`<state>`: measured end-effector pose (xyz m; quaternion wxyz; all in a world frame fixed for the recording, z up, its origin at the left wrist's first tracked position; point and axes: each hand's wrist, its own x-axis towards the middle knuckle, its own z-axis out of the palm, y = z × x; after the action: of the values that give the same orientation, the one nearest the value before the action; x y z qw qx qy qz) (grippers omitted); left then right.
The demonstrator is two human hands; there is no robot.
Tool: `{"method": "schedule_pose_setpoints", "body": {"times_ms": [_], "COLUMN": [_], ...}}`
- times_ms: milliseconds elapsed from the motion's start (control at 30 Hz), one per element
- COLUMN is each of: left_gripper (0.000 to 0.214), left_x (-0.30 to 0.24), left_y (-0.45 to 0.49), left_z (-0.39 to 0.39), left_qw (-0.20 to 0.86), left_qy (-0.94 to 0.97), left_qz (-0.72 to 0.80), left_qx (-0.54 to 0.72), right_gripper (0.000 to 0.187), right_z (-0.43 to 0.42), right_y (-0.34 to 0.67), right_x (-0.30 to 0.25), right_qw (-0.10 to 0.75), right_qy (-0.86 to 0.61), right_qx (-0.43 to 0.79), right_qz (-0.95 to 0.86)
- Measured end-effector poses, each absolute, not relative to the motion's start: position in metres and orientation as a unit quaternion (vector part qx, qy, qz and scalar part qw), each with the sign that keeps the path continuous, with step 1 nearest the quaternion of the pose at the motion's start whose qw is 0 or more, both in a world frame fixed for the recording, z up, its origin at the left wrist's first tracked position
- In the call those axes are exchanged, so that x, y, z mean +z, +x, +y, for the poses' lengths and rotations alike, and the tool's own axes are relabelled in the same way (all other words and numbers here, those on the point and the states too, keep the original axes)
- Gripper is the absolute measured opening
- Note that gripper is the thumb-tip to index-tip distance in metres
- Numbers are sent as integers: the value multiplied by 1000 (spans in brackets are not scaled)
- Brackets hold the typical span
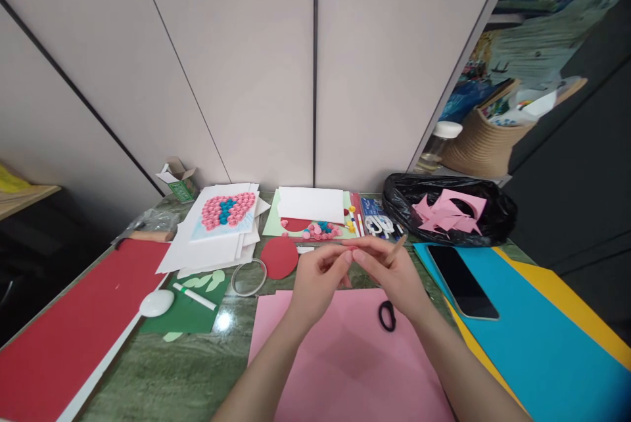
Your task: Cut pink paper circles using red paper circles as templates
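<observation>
Above the pink paper sheets (340, 356), my left hand (318, 281) and my right hand (394, 277) meet with thumbs and forefingers pinched together. Between the fingertips shows a small red paper piece (351, 249), mostly hidden by the fingers. A thin wooden stick (396, 249) pokes up from my right hand, tucked among its fingers. Under my right wrist, one black handle loop of the scissors (387, 317) lies on the pink sheets. A red paper circle (279, 257) rests just left of my left hand. Behind the hands are pink and blue paper rolls (323, 231).
At the left lie red card (73, 323), a white lamp-like stand (156, 303), green paper (172, 320) and a heart picture (227, 211). At the right are a phone (463, 282), blue card (542, 330) and a black bag (500, 211) of pink scraps.
</observation>
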<state>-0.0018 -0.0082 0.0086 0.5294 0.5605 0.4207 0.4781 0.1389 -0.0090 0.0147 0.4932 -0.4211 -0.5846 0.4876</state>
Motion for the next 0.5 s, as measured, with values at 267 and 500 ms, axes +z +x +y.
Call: {"method": "schedule_pose_setpoints", "body": {"times_ms": [267, 500], "left_gripper": [23, 22], "left_x": [6, 4], "left_y": [3, 6], "left_z": [-13, -13], "left_qw": [475, 458], "left_qy": [573, 580], "left_qz": [462, 470], "left_qx": [482, 483], "right_gripper": [20, 19], "right_z": [-11, -10], "right_y": [137, 134], "right_x": [9, 9], "right_qw": [515, 532], "right_qy": [-435, -433], "right_qx": [465, 450], "right_qz": [-574, -572]}}
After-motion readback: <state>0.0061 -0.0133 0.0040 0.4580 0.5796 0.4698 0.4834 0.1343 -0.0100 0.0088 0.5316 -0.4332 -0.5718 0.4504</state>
